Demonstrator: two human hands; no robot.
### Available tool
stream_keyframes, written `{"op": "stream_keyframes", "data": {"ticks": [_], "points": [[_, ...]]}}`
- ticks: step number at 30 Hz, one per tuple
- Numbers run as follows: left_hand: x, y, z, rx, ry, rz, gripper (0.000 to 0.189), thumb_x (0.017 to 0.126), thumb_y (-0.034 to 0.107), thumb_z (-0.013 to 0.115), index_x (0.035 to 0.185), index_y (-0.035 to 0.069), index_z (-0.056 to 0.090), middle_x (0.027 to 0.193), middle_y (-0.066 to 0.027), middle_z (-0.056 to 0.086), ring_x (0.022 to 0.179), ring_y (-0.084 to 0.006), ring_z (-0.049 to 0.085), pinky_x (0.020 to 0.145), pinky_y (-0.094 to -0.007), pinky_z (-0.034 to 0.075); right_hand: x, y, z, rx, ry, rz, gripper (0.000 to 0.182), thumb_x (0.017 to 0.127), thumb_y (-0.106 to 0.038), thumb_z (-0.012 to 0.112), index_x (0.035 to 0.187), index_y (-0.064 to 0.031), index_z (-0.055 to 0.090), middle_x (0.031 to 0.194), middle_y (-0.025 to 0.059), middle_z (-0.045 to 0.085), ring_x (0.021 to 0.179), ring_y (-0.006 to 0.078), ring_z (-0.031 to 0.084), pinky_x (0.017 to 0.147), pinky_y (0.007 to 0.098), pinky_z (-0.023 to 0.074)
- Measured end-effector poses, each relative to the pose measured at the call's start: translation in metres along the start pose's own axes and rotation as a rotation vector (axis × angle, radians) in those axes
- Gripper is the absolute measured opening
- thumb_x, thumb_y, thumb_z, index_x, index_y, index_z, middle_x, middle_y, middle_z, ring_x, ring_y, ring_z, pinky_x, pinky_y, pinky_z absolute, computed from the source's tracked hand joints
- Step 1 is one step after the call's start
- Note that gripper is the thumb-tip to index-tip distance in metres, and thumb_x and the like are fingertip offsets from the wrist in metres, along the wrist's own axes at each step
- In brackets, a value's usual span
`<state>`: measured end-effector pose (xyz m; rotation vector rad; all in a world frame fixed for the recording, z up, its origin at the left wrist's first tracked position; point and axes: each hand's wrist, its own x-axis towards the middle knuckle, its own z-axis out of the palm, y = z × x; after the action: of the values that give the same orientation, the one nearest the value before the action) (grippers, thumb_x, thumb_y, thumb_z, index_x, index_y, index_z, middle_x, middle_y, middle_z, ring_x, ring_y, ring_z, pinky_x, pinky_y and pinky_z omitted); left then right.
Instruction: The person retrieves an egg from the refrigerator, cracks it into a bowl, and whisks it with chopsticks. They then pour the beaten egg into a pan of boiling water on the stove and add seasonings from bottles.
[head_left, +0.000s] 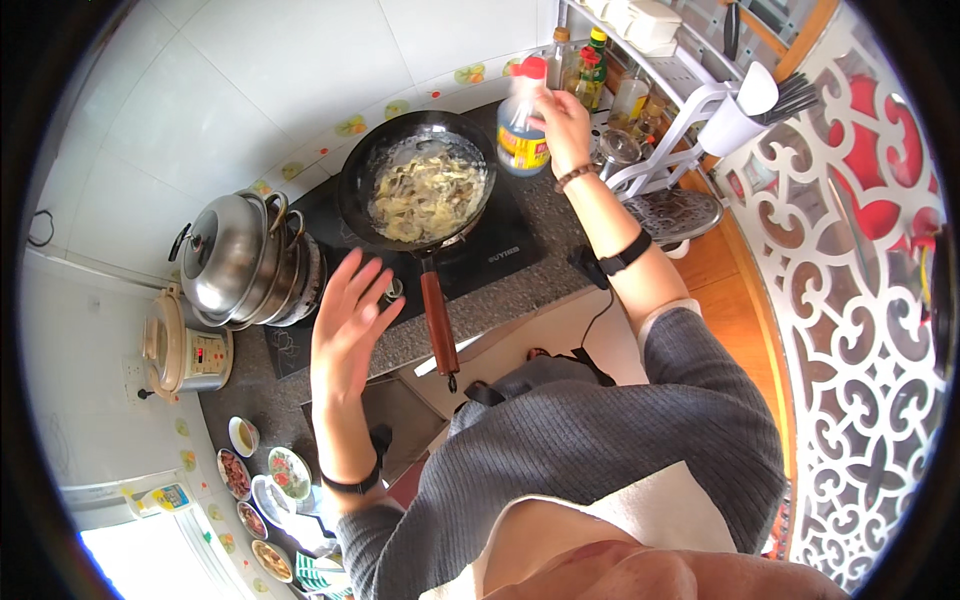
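Observation:
My right hand (561, 124) grips a plastic bottle (523, 135) of dark liquid with a red cap and a yellow label, upright beside the wok's right edge. In the black wok (351, 169) on the stovetop lie pale yellow, sliced pieces of food (427, 191) with whitish froth around them. The wok's wooden handle (438, 319) points toward me, and neither hand is on it. My left hand (352, 322) is raised with its fingers spread, left of that handle, holding nothing.
Stacked steel pots (232, 255) and an electric cooker (202, 358) stand at the left. Several small bowls of food, one holding meat (234, 474), line the counter at lower left. More bottles (592, 75) and a white rack (694, 75) with a utensil holder (731, 129) are at the right.

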<state>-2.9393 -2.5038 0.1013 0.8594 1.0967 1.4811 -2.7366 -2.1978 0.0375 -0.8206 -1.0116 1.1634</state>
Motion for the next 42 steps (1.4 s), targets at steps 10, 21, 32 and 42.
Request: {"op": "stream_keyframes", "data": {"ticks": [10,21,32,42], "points": [[-0.148,-0.039,-0.113,-0.364,0.615,0.098,0.048,0.088,0.016,0.052,0.131,0.004,0.035,0.125,-0.0153,0.043,0.117,-0.0258,0.044,0.097,-0.0364,0.039,0.103,0.131,-0.047,-0.654,0.711,-0.276,0.026,0.086,-0.023,0.052,0.088,0.0022,0.058,0.097,0.0199,0.052,0.092,0.0377,0.050,0.082,0.0474,0.0376],[-0.166,-0.046,-0.108,-0.417,0.644,0.107,0.039,0.091,0.021,0.049,0.125,0.004,0.040,0.120,-0.0134,0.048,0.111,-0.0234,0.049,0.093,-0.0346,0.044,0.140,0.136,-0.080,-0.737,0.648,-0.197,0.049,0.081,-0.017,0.060,0.117,0.0106,0.041,0.118,0.0225,0.036,0.098,0.0387,0.049,0.084,0.0433,0.0424],[-0.169,-0.047,-0.088,-0.397,0.751,0.077,0.037,0.092,0.023,0.047,0.123,0.004,0.042,0.118,-0.0115,0.050,0.109,-0.0219,0.050,0.091,-0.0337,0.043,0.180,0.073,0.032,-1.124,0.117,-0.401,0.065,0.076,-0.007,0.057,0.134,0.0014,0.028,0.142,0.0276,0.007,0.124,0.0418,0.034,0.097,0.0452,0.0398],[-0.212,-0.047,-0.064,-0.381,0.923,0.143,0.032,0.091,0.021,0.049,0.120,0.007,0.046,0.116,-0.0107,0.052,0.104,-0.0213,0.053,0.088,-0.0320,0.044,0.324,0.097,0.010,-1.776,-0.211,0.180,0.038,0.087,-0.015,0.047,0.124,-0.0066,0.050,0.135,0.0261,0.034,0.112,0.0376,0.051,0.090,0.0476,0.0446]]}}
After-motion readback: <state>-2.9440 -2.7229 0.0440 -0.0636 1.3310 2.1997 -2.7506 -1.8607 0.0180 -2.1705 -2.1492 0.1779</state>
